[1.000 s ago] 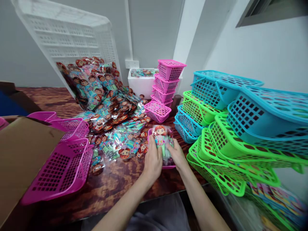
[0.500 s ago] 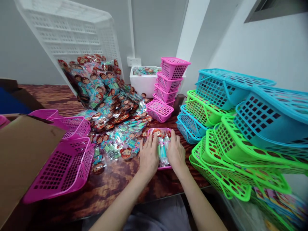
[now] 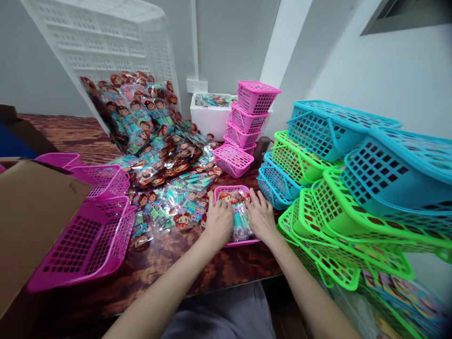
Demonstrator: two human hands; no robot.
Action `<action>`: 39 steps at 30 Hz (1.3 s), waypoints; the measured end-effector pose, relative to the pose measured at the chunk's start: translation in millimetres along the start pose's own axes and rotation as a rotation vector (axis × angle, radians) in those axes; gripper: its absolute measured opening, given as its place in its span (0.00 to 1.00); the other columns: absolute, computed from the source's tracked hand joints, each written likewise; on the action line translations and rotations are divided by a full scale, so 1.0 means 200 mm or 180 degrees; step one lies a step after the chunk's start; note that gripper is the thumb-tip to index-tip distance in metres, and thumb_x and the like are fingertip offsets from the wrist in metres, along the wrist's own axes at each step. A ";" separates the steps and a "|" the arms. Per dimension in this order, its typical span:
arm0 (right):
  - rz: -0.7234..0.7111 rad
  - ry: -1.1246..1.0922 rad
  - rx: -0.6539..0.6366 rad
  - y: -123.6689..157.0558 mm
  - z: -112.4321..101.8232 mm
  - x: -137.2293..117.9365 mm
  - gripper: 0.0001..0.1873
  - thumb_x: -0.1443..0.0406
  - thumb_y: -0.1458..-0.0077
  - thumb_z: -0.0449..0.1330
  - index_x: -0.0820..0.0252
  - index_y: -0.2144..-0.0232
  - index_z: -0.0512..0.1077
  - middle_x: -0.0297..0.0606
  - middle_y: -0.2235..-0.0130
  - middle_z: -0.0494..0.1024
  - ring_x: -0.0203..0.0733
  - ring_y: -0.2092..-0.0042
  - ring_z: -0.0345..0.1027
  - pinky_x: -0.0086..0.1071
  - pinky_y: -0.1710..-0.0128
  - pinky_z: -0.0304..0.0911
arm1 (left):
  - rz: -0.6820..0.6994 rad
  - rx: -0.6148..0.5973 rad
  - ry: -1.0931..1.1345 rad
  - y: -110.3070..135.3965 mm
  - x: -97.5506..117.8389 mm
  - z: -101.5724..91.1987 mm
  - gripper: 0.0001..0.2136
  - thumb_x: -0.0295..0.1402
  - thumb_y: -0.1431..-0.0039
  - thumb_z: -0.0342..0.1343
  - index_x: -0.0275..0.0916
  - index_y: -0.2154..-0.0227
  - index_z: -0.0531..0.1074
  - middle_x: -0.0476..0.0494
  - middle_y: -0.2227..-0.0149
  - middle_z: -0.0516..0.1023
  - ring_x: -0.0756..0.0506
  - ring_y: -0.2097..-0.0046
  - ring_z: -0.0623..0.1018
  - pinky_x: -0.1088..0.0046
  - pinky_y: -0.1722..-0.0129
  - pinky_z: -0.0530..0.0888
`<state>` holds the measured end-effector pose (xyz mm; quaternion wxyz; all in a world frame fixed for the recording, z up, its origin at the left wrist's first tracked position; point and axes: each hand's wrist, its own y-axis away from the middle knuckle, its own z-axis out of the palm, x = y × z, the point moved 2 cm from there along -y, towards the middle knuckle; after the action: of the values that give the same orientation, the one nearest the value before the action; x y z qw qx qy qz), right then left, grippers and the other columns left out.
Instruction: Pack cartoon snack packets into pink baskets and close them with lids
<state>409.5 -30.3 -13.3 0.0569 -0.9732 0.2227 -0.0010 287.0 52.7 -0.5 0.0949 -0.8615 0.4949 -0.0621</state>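
A small pink basket [image 3: 243,242] lies on the wooden table in front of me, filled with cartoon-girl sticker packets [image 3: 238,212]. My left hand [image 3: 219,221] rests flat on the left side of the packets, fingers stretched forward. On the right side lies my right hand [image 3: 260,215], fingers spread and pressing down. Neither hand grips anything. A large heap of the same packets [image 3: 165,155] spreads over the table just left of the basket.
A tilted white crate [image 3: 102,56] leans over the heap. Pink baskets [image 3: 84,235] and a cardboard flap [image 3: 31,221] lie at left. More pink baskets [image 3: 250,117] and a white box [image 3: 208,117] stand behind. Green and blue baskets [image 3: 346,188] are stacked at right.
The packets I held upright above the basket have been laid down into it. Both hands went from gripping them to pressing flat on top.
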 end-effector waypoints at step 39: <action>0.0619 -0.1020 0.1042 0.08 -0.09 -0.05 0.10 0.68 0.41 0.51 0.61 0.62 0.72 0.46 0.61 0.75 0.49 0.58 0.69 0.40 0.57 0.64 | 0.0083 0.0162 0.0361 0.08 -0.06 0.08 0.18 0.24 0.37 0.46 0.36 0.46 0.70 0.33 0.38 0.66 0.37 0.45 0.76 0.49 0.36 0.57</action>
<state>393.4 -41.8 2.1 0.2482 -0.9127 0.3004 0.1228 270.6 56.9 -20.2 0.0895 -0.8474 0.5090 -0.1221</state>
